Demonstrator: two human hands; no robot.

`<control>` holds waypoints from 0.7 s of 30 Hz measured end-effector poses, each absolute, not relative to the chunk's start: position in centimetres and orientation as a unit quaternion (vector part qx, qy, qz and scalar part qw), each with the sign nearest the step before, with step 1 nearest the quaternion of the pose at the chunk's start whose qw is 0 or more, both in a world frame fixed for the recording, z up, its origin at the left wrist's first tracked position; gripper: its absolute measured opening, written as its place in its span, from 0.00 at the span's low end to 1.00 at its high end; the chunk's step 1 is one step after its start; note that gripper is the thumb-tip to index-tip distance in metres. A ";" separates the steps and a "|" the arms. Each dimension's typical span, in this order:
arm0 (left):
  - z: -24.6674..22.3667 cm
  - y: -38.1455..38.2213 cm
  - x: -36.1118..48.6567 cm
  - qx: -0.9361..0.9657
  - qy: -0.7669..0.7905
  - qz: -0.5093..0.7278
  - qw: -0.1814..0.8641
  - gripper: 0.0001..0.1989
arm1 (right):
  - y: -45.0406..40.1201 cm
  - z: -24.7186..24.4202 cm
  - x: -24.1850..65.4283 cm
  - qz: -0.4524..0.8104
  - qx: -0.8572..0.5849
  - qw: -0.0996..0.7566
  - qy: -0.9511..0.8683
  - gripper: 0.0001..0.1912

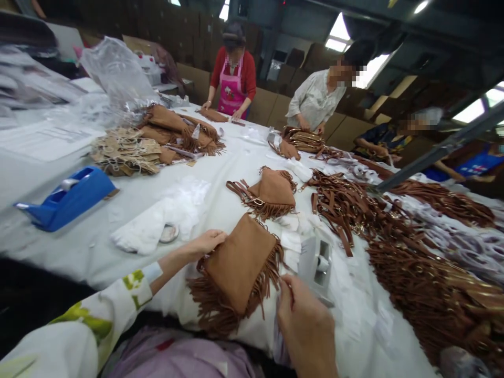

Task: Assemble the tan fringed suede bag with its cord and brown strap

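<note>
1. We open on the left side of the bench, where a blue tape dispenser sits near the front edge, and behind it, a heap of paper tags.
2. Moving right, here's our left hand: fingers curled in, thumb pressed down, gripping the brown fringed bag by its left corner.
3. And there's the brown fringed bag itself, lying flat by the middle of the near edge, fringe splayed towards us. We judge the step in hand to be straightening it; the next move seems to call for a steady left grip and light fingering of the strands.
4. Just beyond it, towards the far edge, lies a second bag, strap out to the left.
5. Now our right hand, thumb and forefinger closed to a pinch right at the fringe! Whether a strand is caught, we cannot tell.
6. Beside it stands a grey tape dispenser.
7. Finally, tangled straps and a fringed heap crowd the bench's right side.
</note>
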State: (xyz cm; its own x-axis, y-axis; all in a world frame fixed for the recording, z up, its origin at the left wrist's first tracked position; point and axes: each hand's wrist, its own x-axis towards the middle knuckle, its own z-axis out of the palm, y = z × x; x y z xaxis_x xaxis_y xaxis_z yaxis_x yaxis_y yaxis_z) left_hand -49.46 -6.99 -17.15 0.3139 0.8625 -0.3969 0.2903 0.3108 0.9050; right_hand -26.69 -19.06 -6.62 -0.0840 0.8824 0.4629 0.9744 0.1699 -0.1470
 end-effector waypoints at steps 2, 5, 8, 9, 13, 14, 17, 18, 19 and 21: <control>-16.4 -7.7 -51.0 0.451 0.438 0.187 0.755 0.21 | -18.0 -7.5 -27.3 -0.117 -0.649 0.178 -0.730 0.14; -15.7 -9.1 -53.2 0.369 0.352 0.150 0.847 0.22 | -16.7 -9.0 -28.2 -0.115 -0.662 0.102 -0.734 0.11; -15.6 -10.6 -54.3 0.344 0.310 0.145 0.875 0.24 | -15.7 -9.7 -29.0 -0.115 -0.654 0.037 -0.746 0.10; -15.7 -11.0 -54.4 0.344 0.302 0.146 0.877 0.26 | -15.4 -9.6 -29.3 -0.117 -0.650 0.017 -0.751 0.10; -16.6 -12.9 -54.3 0.375 0.296 0.163 0.863 0.32 | -14.4 -9.5 -31.2 -0.116 -0.630 -0.046 -0.766 0.11; -17.1 -13.4 -54.3 0.397 0.302 0.169 0.850 0.29 | -14.2 -10.1 -31.9 -0.114 -0.625 -0.054 -0.771 0.12; -18.9 -14.9 -54.4 0.492 0.364 0.173 0.772 0.15 | -14.5 -13.8 -34.1 -0.101 -0.600 -0.055 -0.791 0.13; -19.6 -15.3 -54.5 0.525 0.393 0.169 0.736 0.11 | -14.8 -15.5 -34.7 -0.094 -0.587 -0.046 -0.802 0.13; -20.2 -15.6 -54.7 0.555 0.418 0.165 0.700 0.09 | -15.2 -17.3 -35.1 -0.086 -0.572 -0.034 -0.815 0.12; -21.2 -15.9 -55.0 0.613 0.448 0.165 0.629 0.07 | -16.2 -20.6 -35.4 -0.073 -0.552 0.003 -0.831 0.11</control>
State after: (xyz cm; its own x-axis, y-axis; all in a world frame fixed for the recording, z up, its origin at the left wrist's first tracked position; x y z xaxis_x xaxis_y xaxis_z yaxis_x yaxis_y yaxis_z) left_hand -55.00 -15.91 -21.17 0.5431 0.7578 -0.3616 0.3422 0.1934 0.9195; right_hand -35.45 -16.20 -20.58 -0.3913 0.9162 0.0859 0.9171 0.3805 0.1189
